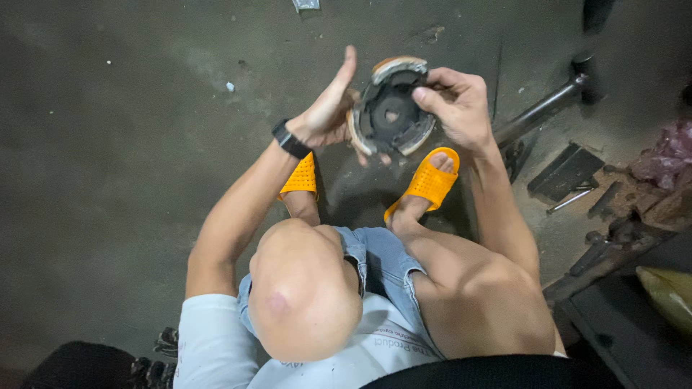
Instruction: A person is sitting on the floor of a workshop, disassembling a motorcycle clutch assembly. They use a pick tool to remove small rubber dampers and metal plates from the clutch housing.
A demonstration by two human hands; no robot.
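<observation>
I hold a round dark metal part (389, 114) with a centre hole and worn pale pads on its rim, up in front of my knees. My left hand (326, 112), a black watch on its wrist, presses against the part's left side with the index finger stretched upward and other fingertips showing under the rim. My right hand (460, 104) grips the right edge, thumb lying on the face. The part's back side is hidden.
My feet in orange perforated slippers (431, 180) stand on the stained concrete floor (122, 144) just below the part. A metal bar (540, 112), dark flat tools (566, 171), a pink bag (670, 151) and greasy parts lie at the right.
</observation>
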